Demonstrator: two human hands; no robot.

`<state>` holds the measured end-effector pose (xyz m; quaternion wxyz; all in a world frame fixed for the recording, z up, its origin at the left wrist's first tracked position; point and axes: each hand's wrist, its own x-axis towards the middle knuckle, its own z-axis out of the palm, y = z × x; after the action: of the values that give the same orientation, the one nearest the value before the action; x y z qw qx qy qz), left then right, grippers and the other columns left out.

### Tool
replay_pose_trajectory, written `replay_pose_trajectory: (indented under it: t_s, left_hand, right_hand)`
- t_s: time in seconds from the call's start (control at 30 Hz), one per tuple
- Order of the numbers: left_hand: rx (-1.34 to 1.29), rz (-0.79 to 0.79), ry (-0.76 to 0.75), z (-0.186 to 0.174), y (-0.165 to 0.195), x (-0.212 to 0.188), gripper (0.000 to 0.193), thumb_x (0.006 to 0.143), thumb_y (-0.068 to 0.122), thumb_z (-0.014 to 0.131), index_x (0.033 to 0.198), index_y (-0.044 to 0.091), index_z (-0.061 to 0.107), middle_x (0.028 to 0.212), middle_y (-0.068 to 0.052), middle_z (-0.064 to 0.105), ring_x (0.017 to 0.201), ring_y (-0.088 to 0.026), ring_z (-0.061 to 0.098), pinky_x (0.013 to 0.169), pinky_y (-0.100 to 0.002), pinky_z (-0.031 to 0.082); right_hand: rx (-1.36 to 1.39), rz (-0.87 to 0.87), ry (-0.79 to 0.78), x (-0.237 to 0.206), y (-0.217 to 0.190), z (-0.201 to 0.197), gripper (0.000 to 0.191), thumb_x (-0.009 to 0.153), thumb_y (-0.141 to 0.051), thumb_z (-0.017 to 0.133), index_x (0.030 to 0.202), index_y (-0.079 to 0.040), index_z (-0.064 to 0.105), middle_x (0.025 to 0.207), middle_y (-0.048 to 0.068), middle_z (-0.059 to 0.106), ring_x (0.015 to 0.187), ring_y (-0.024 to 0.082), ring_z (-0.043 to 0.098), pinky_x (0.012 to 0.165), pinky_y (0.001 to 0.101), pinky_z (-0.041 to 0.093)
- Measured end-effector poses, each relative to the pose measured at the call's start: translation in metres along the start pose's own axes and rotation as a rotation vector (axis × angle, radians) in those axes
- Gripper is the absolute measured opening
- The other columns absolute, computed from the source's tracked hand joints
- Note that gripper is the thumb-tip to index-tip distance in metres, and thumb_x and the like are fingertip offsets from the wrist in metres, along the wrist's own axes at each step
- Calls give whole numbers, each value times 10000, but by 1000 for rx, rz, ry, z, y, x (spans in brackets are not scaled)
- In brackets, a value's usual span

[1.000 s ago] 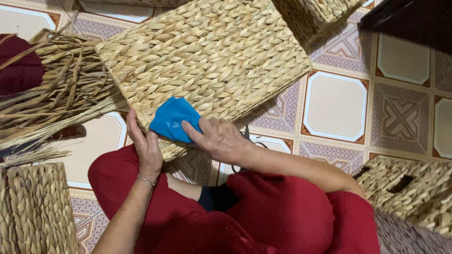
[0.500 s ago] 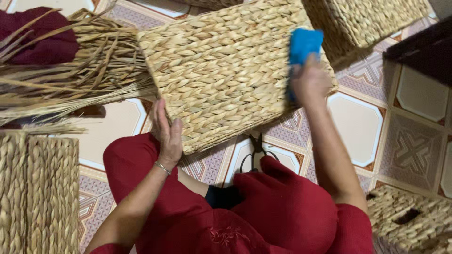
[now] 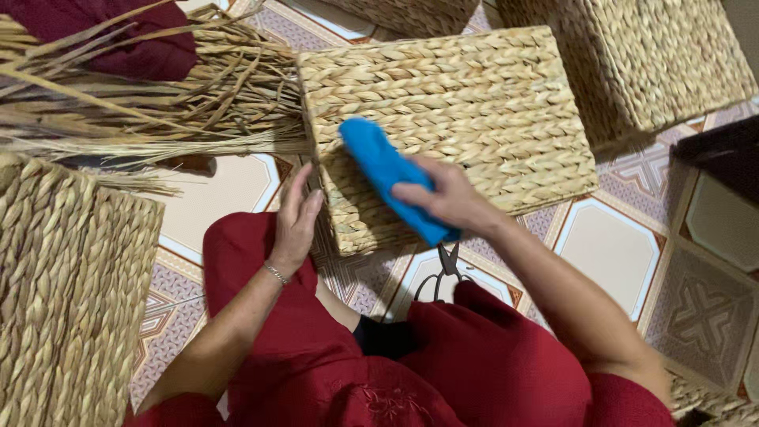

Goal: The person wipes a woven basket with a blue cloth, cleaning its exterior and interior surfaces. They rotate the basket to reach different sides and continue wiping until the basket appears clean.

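Right hand [image 3: 447, 198] has its grip closed around a soft blue cloth [image 3: 387, 174], pressing it flat on the top of a rectangular woven basket [image 3: 474, 111] of thick braided straw, coarse and ribbed, lying on the patterned tile floor [image 3: 609, 245]. Left hand [image 3: 294, 221] is released, fingers straight, resting against the basket's near left edge, thin bracelet [image 3: 275, 273] on the wrist. Four more braided baskets around: one at left [image 3: 71, 292], two at top, one at the lower right corner. One loose bundle of dry flat straw [image 3: 142, 103] at top left. One pair of scissors [image 3: 443, 273] on the floor just under the cloth. Red clothing [image 3: 443, 364] covers the knees.
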<state>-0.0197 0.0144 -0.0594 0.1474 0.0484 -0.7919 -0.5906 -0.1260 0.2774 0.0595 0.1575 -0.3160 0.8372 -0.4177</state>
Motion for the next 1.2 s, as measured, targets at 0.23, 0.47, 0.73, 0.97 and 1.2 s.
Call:
replay_pose_trajectory:
  t_s: [0.23,0.47,0.73,0.97,1.2]
  left_hand:
    - [-528,-107,-236,33,62,36,578,1035,452,534,1411,17,592,1423,-107,633,1348,-206,579,1158,-351,461]
    - [-723,-330,-205,72,65,52,756,1006,317,624,1562,-9,228,1123,-127,634,930,-211,657,802,-341,524]
    - [-565,-338,-215,81,35,56,687,1004,248,614,1546,-35,301,972,-94,694,815,-133,695,670,-278,600]
    - [-577,-310,-164,66,36,41,541,1017,157,594,1509,21,415,1177,-100,664,894,-121,693,726,-254,605]
    - [-221,78,235,-20,-17,30,244,1038,2,605,1281,17,623,1172,-110,691,1052,-151,691,892,-275,613]
  right_hand:
    - [769,362,-121,19,-42,-53,691,930,-462,646,1511,-123,491,1139,105,677,883,174,680,710,372,602]
    - [154,340,14,50,-6,-19,583,955,-375,676,1451,-97,544,1110,156,706,1009,243,695,846,359,586]
    - [-713,-65,179,18,-11,11,629,961,-340,719,1488,-107,467,1350,222,564,1109,415,574,929,510,523]
    - [-938,22,-40,20,-28,20,903,777,-207,785,1564,-305,353,1548,235,347,1145,426,528,800,523,551]
    - [-959,67,101,24,15,-25,776,789,-170,796,1483,-328,485,1454,219,435,1121,434,558,805,505,559]
